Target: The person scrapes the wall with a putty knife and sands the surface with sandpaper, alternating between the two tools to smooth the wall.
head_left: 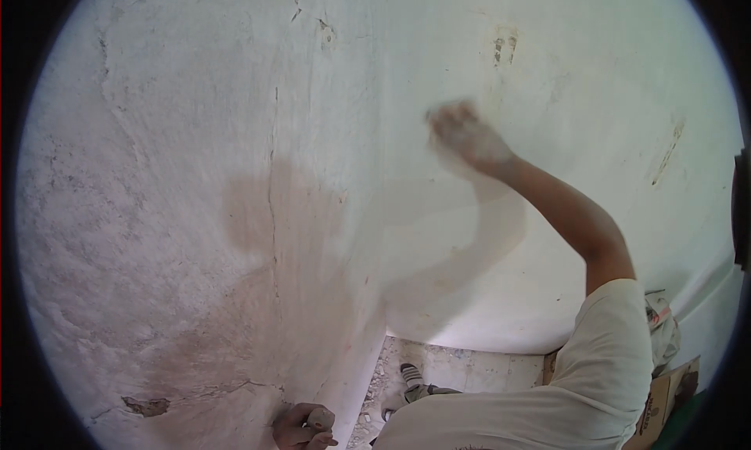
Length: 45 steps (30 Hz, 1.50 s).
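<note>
My right hand point(469, 139) is raised in front of the pale right-hand wall point(579, 239), near the corner. It is smeared by motion, but its fingers look curled. A thin dark edge shows at the fingertips; what it belongs to is too blurred to name. Low in the view, beside the left-hand wall point(156, 239), my left hand point(293, 430) is closed around a greyish, rounded end that looks like a handle point(320, 418). The rest of that object is hidden.
Cracks, a chipped hole point(146, 406) and scraped patches point(505, 46) mark the walls. Rubble point(375, 395) lies on the floor by my striped sandal point(411, 373). A cardboard box point(661, 403) and a whitish bag point(663, 333) stand at lower right.
</note>
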Available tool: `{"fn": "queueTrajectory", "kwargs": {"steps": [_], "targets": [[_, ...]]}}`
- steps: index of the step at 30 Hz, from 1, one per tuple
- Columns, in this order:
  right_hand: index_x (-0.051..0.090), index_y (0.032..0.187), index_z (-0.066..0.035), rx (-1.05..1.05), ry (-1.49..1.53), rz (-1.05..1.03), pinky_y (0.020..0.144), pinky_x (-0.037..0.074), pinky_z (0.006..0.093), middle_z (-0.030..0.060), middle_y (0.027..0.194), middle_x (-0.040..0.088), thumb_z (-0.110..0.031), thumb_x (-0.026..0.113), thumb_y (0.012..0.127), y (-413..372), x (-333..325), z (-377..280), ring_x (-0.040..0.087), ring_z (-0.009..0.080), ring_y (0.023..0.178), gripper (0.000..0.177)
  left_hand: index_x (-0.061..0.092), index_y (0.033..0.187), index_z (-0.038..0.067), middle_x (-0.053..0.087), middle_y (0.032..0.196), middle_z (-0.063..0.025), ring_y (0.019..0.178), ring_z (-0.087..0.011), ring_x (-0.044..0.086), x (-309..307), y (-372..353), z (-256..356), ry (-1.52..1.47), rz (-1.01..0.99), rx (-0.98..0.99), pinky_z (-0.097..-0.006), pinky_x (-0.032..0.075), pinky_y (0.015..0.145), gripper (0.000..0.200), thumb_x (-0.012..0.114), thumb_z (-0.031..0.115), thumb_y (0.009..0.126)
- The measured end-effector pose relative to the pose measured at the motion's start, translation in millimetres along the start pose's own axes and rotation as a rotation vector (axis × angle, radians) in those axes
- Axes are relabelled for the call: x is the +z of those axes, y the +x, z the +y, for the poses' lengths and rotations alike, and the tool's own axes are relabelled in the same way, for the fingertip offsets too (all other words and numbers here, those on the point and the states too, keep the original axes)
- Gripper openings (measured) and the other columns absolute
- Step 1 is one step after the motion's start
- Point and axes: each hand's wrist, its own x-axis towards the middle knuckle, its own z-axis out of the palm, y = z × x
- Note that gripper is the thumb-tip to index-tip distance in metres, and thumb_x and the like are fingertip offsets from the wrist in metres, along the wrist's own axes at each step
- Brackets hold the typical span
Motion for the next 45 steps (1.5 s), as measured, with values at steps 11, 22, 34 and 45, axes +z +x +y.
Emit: {"fn": "queueTrajectory", "kwargs": {"steps": [11,22,34,45], "targets": [[0.062,0.116,-0.013,0.445,1.498,-0.498,0.096,0.046,0.0376,0.0086,0.113,0.065,-0.017,0.053,0.097,-145,-6,-208,0.061,0.0211,0.106,0.022,0.072,0.098,0.003,0.057,0.091,-0.0134,0.075,-0.0216,0.056,20,-5,2,-0.255,0.189,-0.36,-0.0466,0.045,0.086,0.022,0.066,0.022,0.088],[0.057,0.104,-0.006,0.723,1.798,-0.855,0.077,0.049,0.032,0.0047,0.091,0.063,-0.011,0.067,0.086,-242,-88,-320,0.059,0.0131,0.086,0.022,0.066,0.105,0.002,0.07,0.096,-0.0117,0.091,-0.0231,0.067,74,14,-85,-0.029,-0.338,-0.249,-0.0349,0.052,0.085,0.053,0.081,-0.011,0.056],[0.041,0.121,-0.009,1.416,2.201,-0.329,0.07,0.042,0.0231,0.0021,0.088,0.056,0.005,0.057,0.088,-309,-42,-303,0.051,0.0082,0.082,0.039,0.058,0.104,0.004,0.064,0.109,-0.0205,0.095,-0.0321,0.067,137,59,-122,-0.224,-0.29,-0.214,-0.042,0.056,0.083,0.04,0.073,-0.012,0.07],[0.058,0.094,-0.004,1.375,2.23,-0.287,0.074,0.04,0.024,-0.0009,0.084,0.053,-0.008,0.047,0.089,-315,-16,-238,0.048,0.008,0.08,0.013,0.068,0.095,-0.002,0.067,0.105,-0.0203,0.096,-0.0305,0.067,210,117,-139,-0.366,-0.511,-0.153,-0.0359,0.054,0.082,0.016,0.069,0.012,0.086]]}}
